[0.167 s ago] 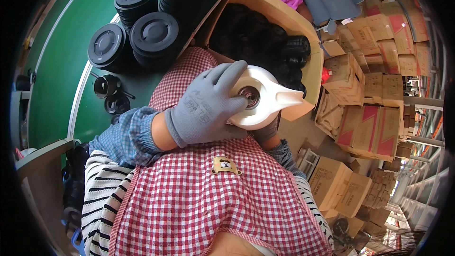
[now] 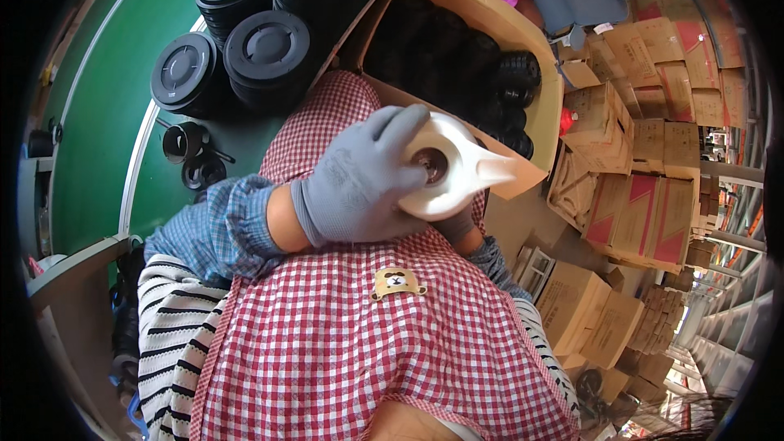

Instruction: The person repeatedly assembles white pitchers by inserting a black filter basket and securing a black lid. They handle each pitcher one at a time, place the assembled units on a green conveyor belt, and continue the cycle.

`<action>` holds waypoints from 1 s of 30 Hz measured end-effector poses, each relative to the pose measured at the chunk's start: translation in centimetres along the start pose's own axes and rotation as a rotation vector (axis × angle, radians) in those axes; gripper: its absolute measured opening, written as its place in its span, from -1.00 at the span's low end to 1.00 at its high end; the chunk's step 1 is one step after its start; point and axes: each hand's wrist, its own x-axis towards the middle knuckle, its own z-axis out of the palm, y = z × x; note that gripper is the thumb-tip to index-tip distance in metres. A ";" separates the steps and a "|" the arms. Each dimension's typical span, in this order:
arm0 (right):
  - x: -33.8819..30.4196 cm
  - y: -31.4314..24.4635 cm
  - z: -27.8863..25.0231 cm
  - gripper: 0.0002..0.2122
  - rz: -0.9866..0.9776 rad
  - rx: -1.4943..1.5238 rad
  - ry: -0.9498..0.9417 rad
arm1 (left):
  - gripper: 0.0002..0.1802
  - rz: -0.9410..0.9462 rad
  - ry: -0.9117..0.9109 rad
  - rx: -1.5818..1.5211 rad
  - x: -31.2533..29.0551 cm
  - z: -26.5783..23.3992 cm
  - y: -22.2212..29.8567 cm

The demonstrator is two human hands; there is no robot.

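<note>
A round white plastic part with a tapered, spout-like arm is held above my lap. The arm points right, and a round hole with something dark inside sits in the middle. My left hand, in a grey glove, grips the part from its left side, fingers over the top rim and thumb by the hole. My right hand, gloved too, is under the part's near right side. Its fingers are hidden behind the part, so their hold does not show.
Stacks of black round discs stand on the green table at the left, near small black ring-shaped parts. Beyond my hands, an open cardboard box holds black parts. Cardboard cartons are piled at the right.
My grip on the white part looks much the same. The white part has shifted very slightly, and the surroundings have moved a little in the view.
</note>
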 end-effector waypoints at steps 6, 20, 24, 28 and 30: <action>-1.2 -5.6 -3.5 -0.52 -0.503 -0.587 0.589 | -0.47 -0.128 -0.294 0.079 0.6 0.1 -2.2; 1.1 -8.8 6.3 -0.67 -0.306 -1.811 -0.124 | -0.63 -0.061 -0.339 0.105 2.1 4.2 -2.8; 0.7 -8.0 6.7 -0.71 -0.290 -1.833 -0.095 | -0.65 -0.051 -0.366 0.073 1.3 4.8 -3.6; 1.1 -7.2 6.5 -0.66 -0.393 -1.810 -0.087 | -0.63 -0.022 -0.379 0.064 1.1 5.2 -4.4; 1.7 -7.4 6.0 -0.67 -0.413 -1.820 -0.099 | -0.62 -0.025 -0.411 0.102 1.4 5.2 -4.8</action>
